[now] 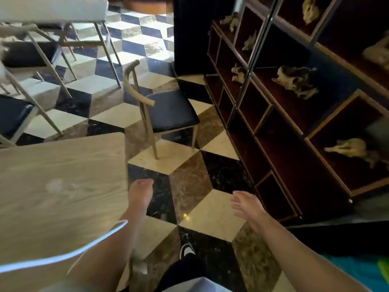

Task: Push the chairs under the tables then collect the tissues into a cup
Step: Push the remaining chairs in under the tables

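A chair [168, 111] with a dark seat and pale curved back stands free on the tiled floor, out from the light wooden table [61, 182] at my near left. My left hand [140, 196] hangs just beside that table's right edge, fingers curled in, holding nothing. My right hand [246, 204] is stretched forward over the floor with fingers apart and empty. Both hands are well short of the chair. No tissues or cup are in view.
A dark shelf unit [294, 127] with pale figures in its compartments runs along the right. At the far left stand another table [52, 9] and more dark-seated chairs [27, 53]. A white cable [69, 256] crosses my left forearm. My shoe [187, 250] is below.
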### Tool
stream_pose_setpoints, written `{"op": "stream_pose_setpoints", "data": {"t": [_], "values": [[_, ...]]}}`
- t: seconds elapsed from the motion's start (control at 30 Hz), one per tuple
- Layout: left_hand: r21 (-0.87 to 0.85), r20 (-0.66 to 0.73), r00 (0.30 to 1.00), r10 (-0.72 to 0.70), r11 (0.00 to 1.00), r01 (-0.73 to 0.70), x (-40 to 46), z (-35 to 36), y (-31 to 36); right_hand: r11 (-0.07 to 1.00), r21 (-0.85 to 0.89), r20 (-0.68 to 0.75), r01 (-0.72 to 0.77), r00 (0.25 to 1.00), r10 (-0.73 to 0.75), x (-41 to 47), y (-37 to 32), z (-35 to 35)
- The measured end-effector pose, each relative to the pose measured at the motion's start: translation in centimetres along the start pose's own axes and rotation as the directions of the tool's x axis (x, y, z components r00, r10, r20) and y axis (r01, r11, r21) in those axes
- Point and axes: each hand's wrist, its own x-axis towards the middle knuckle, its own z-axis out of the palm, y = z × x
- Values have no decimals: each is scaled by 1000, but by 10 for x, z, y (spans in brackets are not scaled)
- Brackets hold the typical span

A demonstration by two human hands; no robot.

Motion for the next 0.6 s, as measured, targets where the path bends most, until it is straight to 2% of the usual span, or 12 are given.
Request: {"op": "stream_pose_setpoints", "data": {"t": [0.1,0.27,0.4,0.6], "values": [[-110,-17,999,-28,994,26,55,-2,52,994,-88,56,65,997,-61,25,-75,23],[-324,-118,990,-79,945,36,141,-18,133,979,-129,139,158,980,-140,89,-192,93],[-370,-193,981,-37,928,-38,200,-31,181,966,-185,243,182,961,-134,149,-261,171],[-269,-306,952,-8,960,-78,337,-54,248,966,-180,387,185,916,-104,248,-366,306]]}}
